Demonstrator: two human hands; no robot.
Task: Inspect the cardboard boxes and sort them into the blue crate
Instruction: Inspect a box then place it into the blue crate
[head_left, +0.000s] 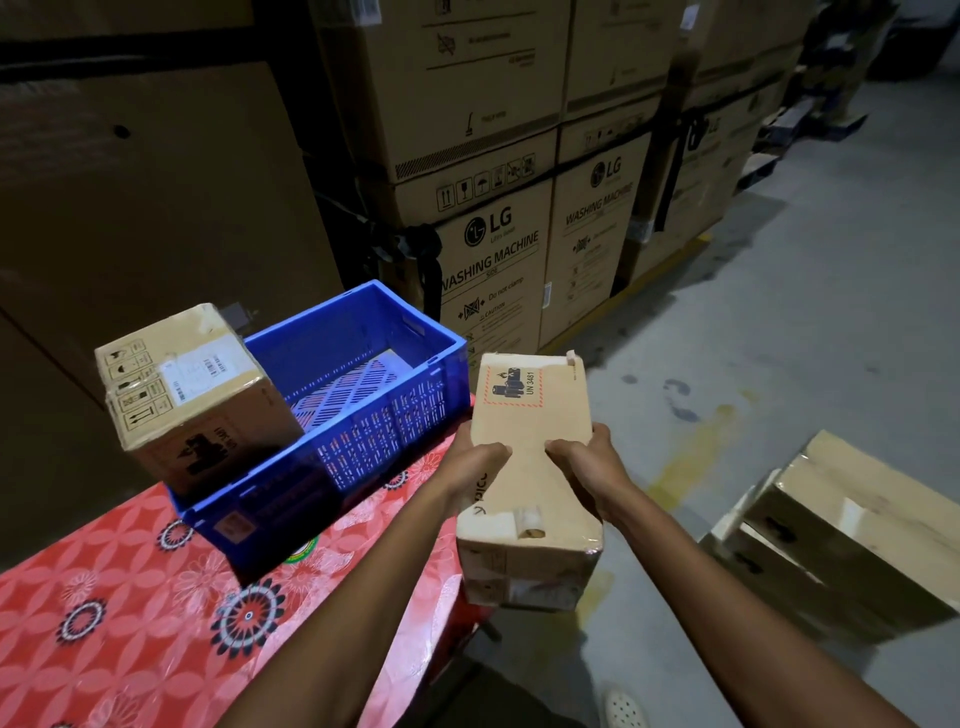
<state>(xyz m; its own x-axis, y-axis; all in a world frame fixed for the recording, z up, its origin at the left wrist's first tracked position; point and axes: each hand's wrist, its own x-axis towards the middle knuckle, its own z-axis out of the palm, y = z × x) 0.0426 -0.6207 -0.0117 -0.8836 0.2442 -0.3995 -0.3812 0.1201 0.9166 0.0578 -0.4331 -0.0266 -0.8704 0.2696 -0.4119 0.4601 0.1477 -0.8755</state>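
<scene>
Two grips on one cardboard box, head view.
The left grip (480, 467) and right grip (582, 467) each curl their fingers over the top of a long cardboard box (530, 415), held in the air just right of the blue crate (384, 431) on the red-patterned counter (130, 597); a second box (192, 384) sits in the crate's left end.

Crate (374, 441) sitting on table (130, 597), toward far edge. Small box (192, 395) resting at crate's left end, rising above rim. Long box (530, 415) hanging right of crate, past table's right edge, over floor (779, 364). Left hand (478, 467) gripping its left side, right hand (584, 467) gripping its right side, both near mid-length. Big cartons (493, 260) standing stacked behind crate and table. Loose boxes (841, 545) lying on floor well to right, apart from table.
</scene>
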